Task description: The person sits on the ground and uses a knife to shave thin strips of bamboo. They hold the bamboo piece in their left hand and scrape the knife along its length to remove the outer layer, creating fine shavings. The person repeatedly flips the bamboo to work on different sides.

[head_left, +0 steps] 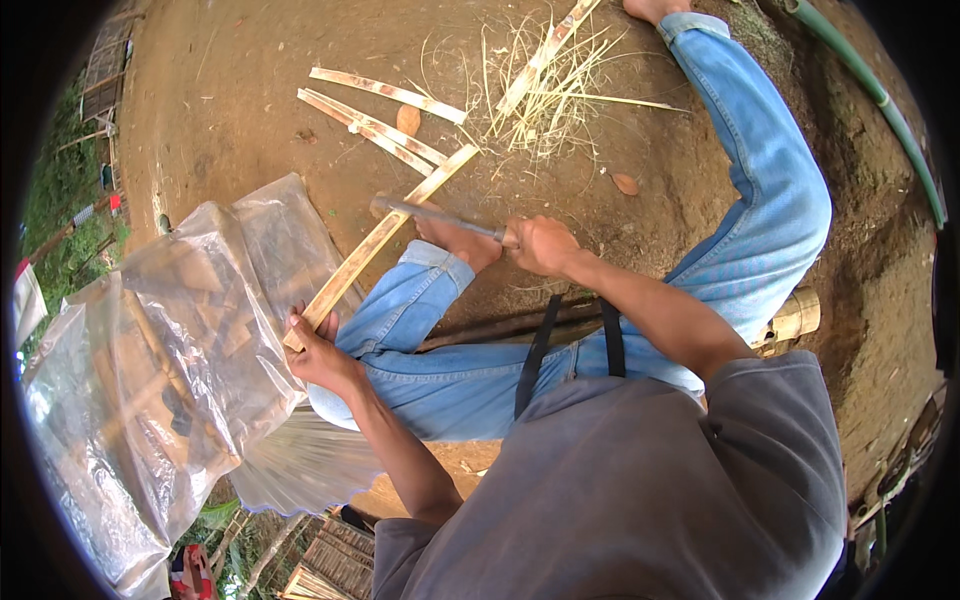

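Observation:
My left hand [325, 358] is closed around the near end of a long split bamboo strip [362, 255], which slants away up and to the right. In my right hand [543, 246] is the handle of a long-bladed knife [452, 219]. Its dark blade points left and crosses the strip in its upper half, seemingly touching it. Beyond the strip's far end lie more split bamboo pieces [385, 90] on the ground. My bare foot [470, 243] shows partly behind the blade.
A heap of thin bamboo shavings [550, 110] lies on the dirt ground [250, 110], with another bamboo strip [545, 60] across it. Clear plastic sheeting [200, 300] covers something on the left. Dry leaves [408, 120] lie about, and a green pole [860, 75] runs along the right.

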The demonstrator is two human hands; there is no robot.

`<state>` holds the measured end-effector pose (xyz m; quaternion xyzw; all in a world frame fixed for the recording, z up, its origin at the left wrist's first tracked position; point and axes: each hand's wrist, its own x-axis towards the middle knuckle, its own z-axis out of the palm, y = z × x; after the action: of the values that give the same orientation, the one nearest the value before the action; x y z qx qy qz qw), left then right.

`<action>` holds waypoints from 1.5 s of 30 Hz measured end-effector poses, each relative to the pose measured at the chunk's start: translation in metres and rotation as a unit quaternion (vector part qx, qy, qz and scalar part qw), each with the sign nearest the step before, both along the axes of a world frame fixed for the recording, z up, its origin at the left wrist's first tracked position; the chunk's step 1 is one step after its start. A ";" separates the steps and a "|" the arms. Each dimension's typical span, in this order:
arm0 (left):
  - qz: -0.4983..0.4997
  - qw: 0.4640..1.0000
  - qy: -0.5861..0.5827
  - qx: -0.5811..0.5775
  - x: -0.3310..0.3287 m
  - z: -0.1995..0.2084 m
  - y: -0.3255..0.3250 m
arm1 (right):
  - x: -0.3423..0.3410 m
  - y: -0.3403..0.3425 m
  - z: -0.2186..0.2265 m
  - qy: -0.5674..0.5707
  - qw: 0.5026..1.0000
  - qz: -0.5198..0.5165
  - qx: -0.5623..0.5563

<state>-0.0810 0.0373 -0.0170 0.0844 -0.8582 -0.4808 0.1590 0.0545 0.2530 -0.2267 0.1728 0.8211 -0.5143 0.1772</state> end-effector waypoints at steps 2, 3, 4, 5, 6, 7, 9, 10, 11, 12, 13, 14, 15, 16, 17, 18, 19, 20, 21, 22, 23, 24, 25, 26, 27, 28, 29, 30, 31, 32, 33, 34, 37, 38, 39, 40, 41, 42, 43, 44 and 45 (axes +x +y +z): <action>0.003 1.000 -0.015 0.005 -0.004 -0.001 -0.001 | 0.003 -0.003 -0.010 0.010 1.000 -0.005 0.014; 0.003 1.000 -0.021 0.010 -0.006 -0.001 0.001 | 0.007 -0.002 -0.033 -0.009 0.999 -0.030 0.017; 0.006 1.000 -0.020 0.013 -0.007 -0.004 0.000 | 0.008 0.004 -0.049 -0.027 0.998 -0.053 0.018; 0.011 1.000 -0.018 0.014 -0.006 -0.007 -0.007 | 0.006 0.017 -0.047 -0.067 0.995 -0.075 0.005; 0.017 1.000 -0.017 0.014 -0.007 -0.008 -0.011 | 0.003 0.021 -0.042 -0.070 0.996 -0.055 0.007; 0.021 1.000 -0.019 0.013 -0.007 -0.007 -0.011 | 0.006 0.025 -0.034 -0.079 0.996 -0.036 0.007; 0.030 0.999 -0.022 0.011 -0.006 -0.006 -0.008 | 0.013 0.017 -0.042 -0.102 0.994 -0.025 0.011; 0.017 0.999 -0.026 0.017 -0.009 -0.007 -0.004 | 0.016 0.016 -0.057 -0.112 0.992 -0.043 0.024; 0.009 0.999 -0.027 0.020 -0.010 -0.005 -0.006 | 0.015 0.017 -0.063 -0.120 0.991 -0.055 0.034; 0.001 0.999 -0.028 0.023 -0.010 -0.006 -0.007 | 0.017 0.025 -0.070 -0.123 0.990 -0.069 0.030; 0.008 0.999 -0.025 0.020 -0.010 -0.007 -0.010 | 0.016 0.031 -0.070 -0.127 0.988 -0.080 0.021; 0.016 0.999 -0.022 0.018 -0.010 -0.009 -0.012 | 0.015 0.033 -0.070 -0.132 0.987 -0.090 0.013; 0.023 0.999 -0.019 0.015 -0.011 -0.010 -0.013 | 0.014 0.029 -0.068 -0.125 0.990 -0.067 0.024; 0.024 0.999 -0.023 0.012 -0.011 -0.009 -0.014 | 0.013 0.028 -0.056 -0.115 0.992 -0.042 0.036; 0.025 0.999 -0.026 0.008 -0.012 -0.008 -0.015 | 0.012 0.025 -0.049 -0.105 0.993 -0.017 0.048; 0.026 0.999 -0.029 0.005 -0.012 -0.006 -0.016 | 0.013 0.023 -0.057 -0.119 0.992 -0.042 0.029; 0.017 0.999 -0.030 -0.004 -0.013 -0.006 -0.015 | 0.013 0.024 -0.062 -0.132 0.988 -0.073 0.011; 0.008 0.999 -0.031 -0.013 -0.012 -0.007 -0.012 | 0.012 0.023 -0.067 -0.145 0.984 -0.105 -0.008; -0.001 0.999 -0.033 -0.022 -0.011 -0.007 -0.008 | 0.012 0.020 -0.072 -0.108 0.989 -0.100 0.005; 0.000 1.000 -0.013 -0.017 -0.008 -0.008 -0.007 | 0.011 0.014 -0.067 -0.072 0.993 -0.090 0.014; 0.002 1.000 0.004 -0.011 -0.004 -0.011 -0.005 | 0.011 0.010 -0.056 -0.039 0.996 -0.078 0.024; 0.004 1.000 0.021 -0.005 -0.001 -0.012 -0.006 | 0.013 -0.001 -0.042 0.001 0.999 -0.047 -0.002; 0.003 1.000 0.026 -0.002 -0.002 -0.013 -0.011 | 0.009 -0.011 -0.014 0.042 0.999 -0.016 -0.026; 0.000 1.000 0.024 -0.002 0.000 -0.014 -0.008 | 0.009 -0.019 0.002 0.078 0.996 0.011 -0.051; -0.006 1.000 0.022 -0.001 0.001 -0.012 0.000 | 0.007 -0.022 0.004 0.075 0.996 0.013 -0.043; -0.009 1.000 0.024 0.000 0.003 -0.010 0.006 | 0.004 -0.023 0.006 0.076 0.996 0.018 -0.036; -0.006 1.000 0.018 -0.007 0.006 -0.008 0.009 | 0.002 -0.023 0.006 0.077 0.996 0.022 -0.029; -0.003 1.000 0.013 -0.014 0.008 -0.007 0.012 | 0.003 -0.024 0.003 0.079 0.997 0.012 -0.021; 0.001 1.000 0.009 -0.021 0.009 -0.007 0.013 | 0.002 -0.023 0.006 0.083 0.996 0.002 -0.014; 0.003 1.000 0.012 -0.013 0.008 -0.008 0.010 | 0.000 -0.022 0.008 0.086 0.996 -0.008 -0.007; 0.006 1.000 0.016 -0.006 0.007 -0.010 0.003 | 0.004 -0.027 0.014 0.085 0.996 -0.015 -0.025; 0.008 1.000 0.017 0.004 0.007 -0.010 0.004 | 0.007 -0.027 0.018 0.099 0.995 0.014 -0.011; 0.009 1.000 0.002 0.004 0.013 -0.008 0.013 | 0.013 -0.030 0.009 0.094 0.995 0.037 0.015; 0.008 1.000 0.013 0.001 0.015 -0.008 0.018 | 0.005 -0.022 -0.005 0.073 0.997 0.001 0.020; 0.006 1.000 0.025 -0.001 0.017 -0.009 0.023 | 0.000 -0.018 -0.016 0.053 0.998 -0.035 0.024; 0.007 0.999 0.035 -0.008 0.017 -0.009 0.022 | -0.004 -0.015 -0.008 0.054 0.998 -0.012 0.008; 0.010 0.999 0.031 -0.010 0.017 -0.009 0.018 | -0.001 -0.007 0.011 0.050 0.999 0.014 -0.008; 0.014 0.999 0.026 -0.011 0.016 -0.007 0.014 | 0.001 -0.006 0.021 0.045 0.998 0.041 -0.024; 0.013 1.000 0.022 -0.006 0.017 -0.007 0.018 | 0.004 -0.009 0.015 0.057 0.997 0.051 -0.017; 0.001 1.000 0.014 -0.003 0.016 -0.006 0.022 | 0.004 -0.020 0.008 0.069 0.996 0.057 -0.014; -0.010 1.000 0.007 -0.001 0.016 -0.006 0.025 | 0.007 -0.026 0.000 0.081 0.995 0.063 -0.010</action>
<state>-0.0654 0.0626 -0.0227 0.0722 -0.8583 -0.4820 0.1603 0.0611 0.2270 -0.2265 0.0767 0.8370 -0.5221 0.1445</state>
